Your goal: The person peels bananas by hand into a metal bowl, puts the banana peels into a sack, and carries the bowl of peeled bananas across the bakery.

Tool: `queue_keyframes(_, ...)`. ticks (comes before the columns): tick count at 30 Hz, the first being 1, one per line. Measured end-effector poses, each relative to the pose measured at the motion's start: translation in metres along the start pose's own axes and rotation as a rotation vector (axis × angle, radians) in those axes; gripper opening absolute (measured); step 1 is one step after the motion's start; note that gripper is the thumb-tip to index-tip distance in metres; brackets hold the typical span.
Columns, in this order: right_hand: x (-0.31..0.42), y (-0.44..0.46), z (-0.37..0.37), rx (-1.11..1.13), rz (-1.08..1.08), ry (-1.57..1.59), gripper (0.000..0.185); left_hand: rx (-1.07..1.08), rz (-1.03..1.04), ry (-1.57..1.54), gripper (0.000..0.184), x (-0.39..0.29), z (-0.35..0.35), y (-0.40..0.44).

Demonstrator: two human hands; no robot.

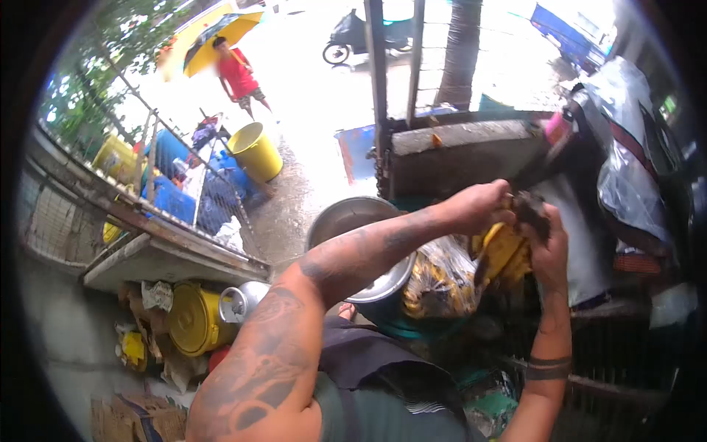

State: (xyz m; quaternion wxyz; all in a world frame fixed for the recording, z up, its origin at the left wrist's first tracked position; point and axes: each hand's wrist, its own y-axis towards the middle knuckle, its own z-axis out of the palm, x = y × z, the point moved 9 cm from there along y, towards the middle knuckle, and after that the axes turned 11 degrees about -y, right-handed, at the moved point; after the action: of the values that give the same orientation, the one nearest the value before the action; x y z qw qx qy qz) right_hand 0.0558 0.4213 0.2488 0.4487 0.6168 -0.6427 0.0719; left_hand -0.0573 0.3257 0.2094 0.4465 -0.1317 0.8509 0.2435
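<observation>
A bunch of yellow bananas [508, 254] with a dark, blackened stem end hangs between my two hands. My left hand [487, 208] is closed at the upper left of the bunch, its fingers pinched by the stem end. From the right, my right hand [549, 247] wraps round the dark part of the same bunch. Just left of the bunch, a clear plastic bag [442, 276] holds more yellow and brown-spotted bananas. Beside that bag stands a large metal pot [331, 221], partly covered by my left forearm.
A yellow lidded bucket [195, 318] and a silver pot [254, 298] stand at lower left. Beyond the fence are a yellow bin [255, 151] and a person in red [237, 74] under an umbrella. Bags [626, 169] hang at right, near a low wall [464, 140].
</observation>
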Motion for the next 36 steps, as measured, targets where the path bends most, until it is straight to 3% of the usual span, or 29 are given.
queue_keyframes(1,0.007,0.004,0.003,0.035,-0.077,-0.187,0.026,0.011,-0.089,-0.010,0.032,0.006,0.006,-0.008)
queue_keyframes(3,0.024,0.007,0.004,0.048,-0.260,-0.429,0.024,-0.062,0.206,0.164,0.031,-0.005,-0.002,-0.018)
queue_keyframes(5,0.028,0.004,0.008,0.057,-0.317,-0.436,0.022,0.078,0.067,0.492,0.026,-0.022,-0.007,-0.020)
queue_keyframes(10,0.023,-0.003,0.029,0.297,-0.236,-0.336,0.024,0.287,0.520,0.835,0.038,-0.027,-0.011,-0.040)
queue_keyframes(13,0.015,-0.007,0.052,0.439,-0.263,-0.330,0.030,0.404,0.731,1.014,0.035,-0.017,-0.017,-0.055)
queue_keyframes(15,0.015,-0.007,0.059,0.399,-0.344,-0.264,0.031,0.431,0.662,0.986,0.039,-0.005,-0.029,-0.058)
queue_keyframes(17,0.021,0.002,0.059,0.413,-0.293,-0.260,0.031,0.410,0.525,0.932,0.043,0.003,-0.033,-0.067)
queue_keyframes(21,0.032,0.016,0.074,0.429,-0.422,-0.415,0.028,0.298,0.113,0.612,0.023,0.014,-0.047,-0.088)
queue_keyframes(23,0.033,0.024,0.085,0.427,-0.487,-0.473,0.027,0.233,0.094,0.497,0.018,0.031,-0.039,-0.113)
queue_keyframes(27,0.012,0.040,0.127,0.474,-0.459,-0.461,0.028,0.156,-0.098,-0.057,0.033,0.038,-0.040,-0.141)
queue_keyframes(28,0.011,0.044,0.137,0.480,-0.449,-0.451,0.026,0.001,0.106,0.056,0.042,0.035,-0.049,-0.144)
queue_keyframes(31,0.003,0.058,0.169,0.520,-0.396,-0.418,0.023,-0.104,-0.592,-0.658,0.050,0.109,-0.039,-0.167)
queue_keyframes(33,-0.008,0.064,0.191,0.543,-0.361,-0.411,0.022,-0.450,-0.447,-0.965,0.055,0.159,-0.037,-0.177)
queue_keyframes(35,-0.047,0.069,0.229,0.612,-0.280,-0.429,0.022,-0.674,-0.426,-1.530,0.042,0.167,-0.030,-0.181)
queue_keyframes(36,-0.060,0.069,0.249,0.726,-0.247,-0.348,0.024,-0.615,-0.386,-1.652,0.035,0.178,-0.025,-0.180)
